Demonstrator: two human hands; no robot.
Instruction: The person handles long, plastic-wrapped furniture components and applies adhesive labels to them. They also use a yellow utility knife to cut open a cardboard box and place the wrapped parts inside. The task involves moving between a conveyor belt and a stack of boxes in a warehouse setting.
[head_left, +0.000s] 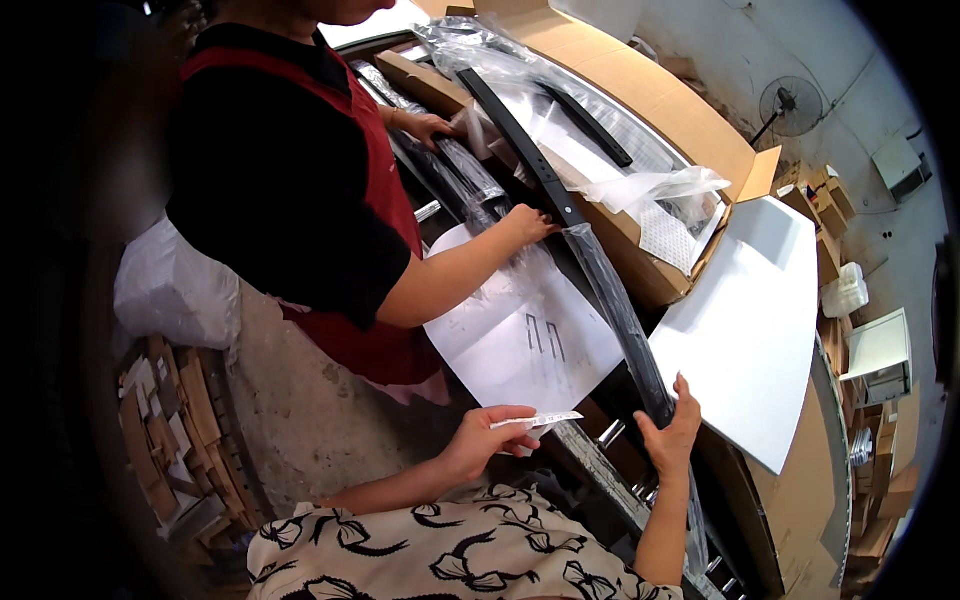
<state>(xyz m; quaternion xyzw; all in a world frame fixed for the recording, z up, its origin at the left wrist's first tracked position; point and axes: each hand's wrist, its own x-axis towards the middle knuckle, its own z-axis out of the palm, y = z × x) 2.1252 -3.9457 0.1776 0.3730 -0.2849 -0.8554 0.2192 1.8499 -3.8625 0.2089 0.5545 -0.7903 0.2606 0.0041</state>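
Head view: left hand (482, 440) pinches slip (550, 420); right hand (674, 435) spread wide at bar (602, 270), alongside carton (645, 268). Bar looks stiff, plastic sleeve (632, 345) likely slippery; two well-spaced holds suit it.

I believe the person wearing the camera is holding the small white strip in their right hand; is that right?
Not quite: the head view shows the small white strip in their left hand; the right hand is open beside the wrapped dark bar.
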